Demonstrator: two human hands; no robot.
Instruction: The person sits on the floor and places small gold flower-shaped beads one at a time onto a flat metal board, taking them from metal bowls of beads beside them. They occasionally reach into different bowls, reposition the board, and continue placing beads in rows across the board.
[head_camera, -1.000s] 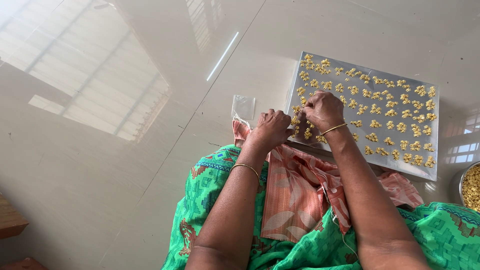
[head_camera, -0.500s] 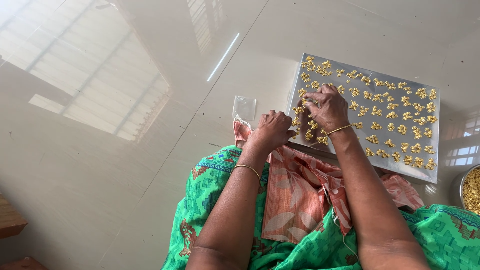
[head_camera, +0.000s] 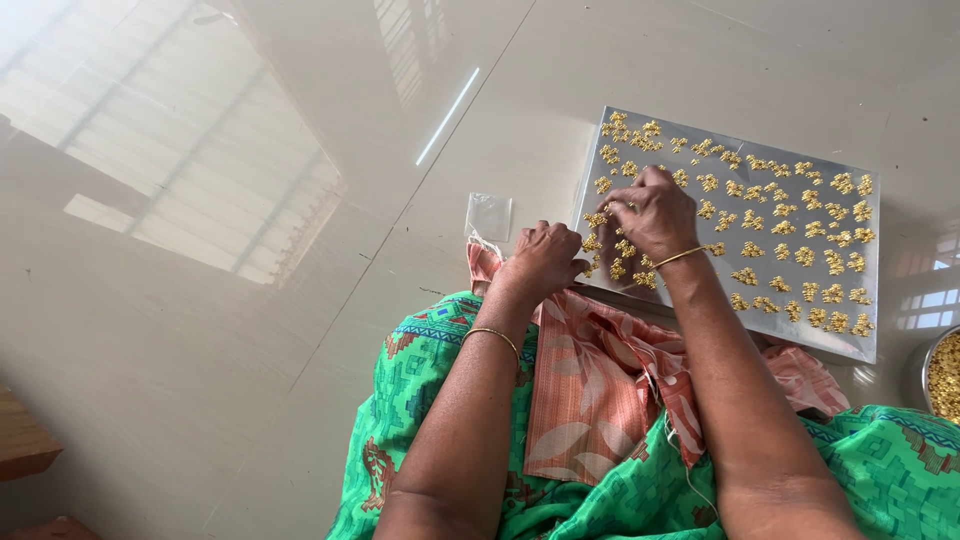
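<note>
Right hand (head_camera: 655, 212): fingers pinching gold beads (head_camera: 800, 255) on the tray (head_camera: 860, 345).
Left hand (head_camera: 545, 260): fingers curling shut; contents hidden.
Risk: nudging neighbouring clusters, scattering them.

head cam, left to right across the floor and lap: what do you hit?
Wooden edge → small clear plastic bag → left hand → right hand over the metal tray of small gold pieces → metal bowl of yellow bits at the right edge.

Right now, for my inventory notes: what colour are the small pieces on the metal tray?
Golden yellow small pieces, seen in the head view.
</note>
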